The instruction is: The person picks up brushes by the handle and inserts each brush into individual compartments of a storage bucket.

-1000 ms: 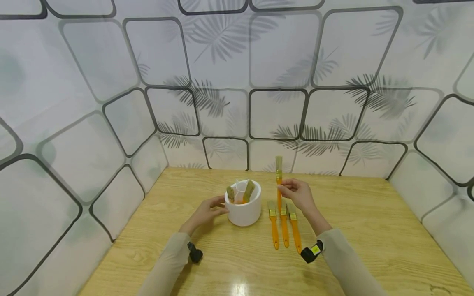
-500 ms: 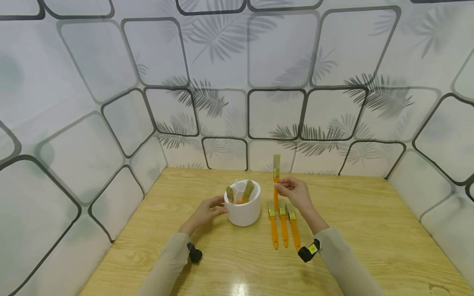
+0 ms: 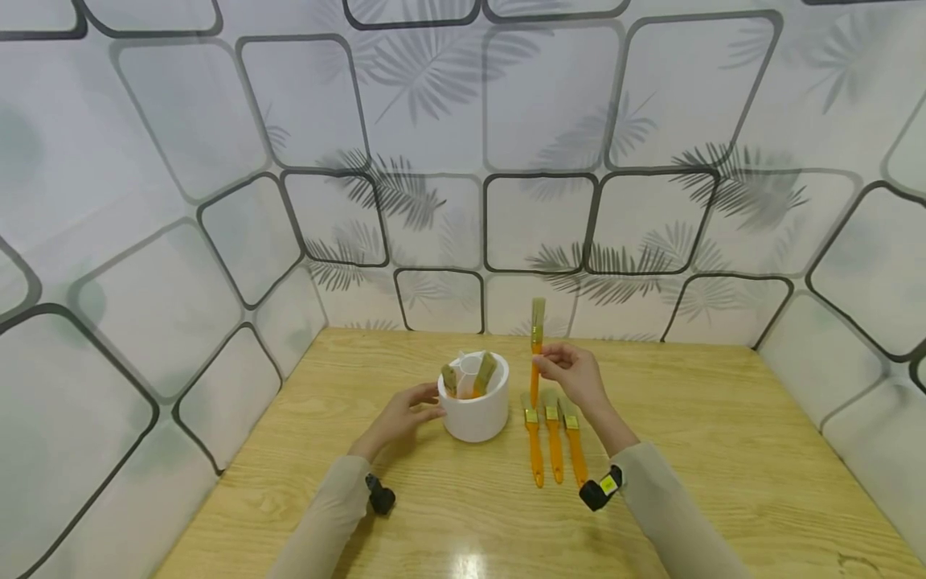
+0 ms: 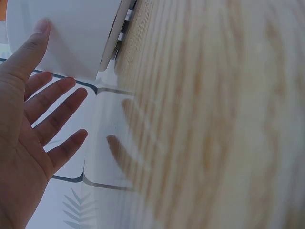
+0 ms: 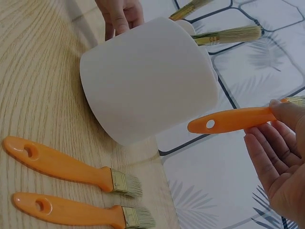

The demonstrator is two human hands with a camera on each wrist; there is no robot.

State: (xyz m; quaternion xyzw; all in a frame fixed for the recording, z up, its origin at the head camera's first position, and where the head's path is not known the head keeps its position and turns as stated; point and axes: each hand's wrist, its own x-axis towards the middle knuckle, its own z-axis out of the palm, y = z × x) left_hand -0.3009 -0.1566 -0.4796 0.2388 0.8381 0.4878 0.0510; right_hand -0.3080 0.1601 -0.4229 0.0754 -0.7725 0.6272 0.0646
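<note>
Head view: A paintbrush [image 3: 536,338] is held bristles up by the right hand [image 3: 575,376], to the right of a white pot [image 3: 473,420]. Two leaning brushes [image 3: 485,375] are already housed in the pot, while three loose brushes [image 3: 555,442] are laid out on the wooden table [image 3: 687,450] to its right and nearer the person. By that count, about a third of the set appears to be placed, with one in hand and three left. The pot's left side is met by the left hand [image 3: 401,414].

Left wrist view: The thumb is laid against the pot's wall; the other fingers are spread apart beside it, clamped on nothing.

Right wrist view: The handle is pinched between thumb and fingers. Its holed end is seen outside the pot, so insertion is judged not yet done.
</note>
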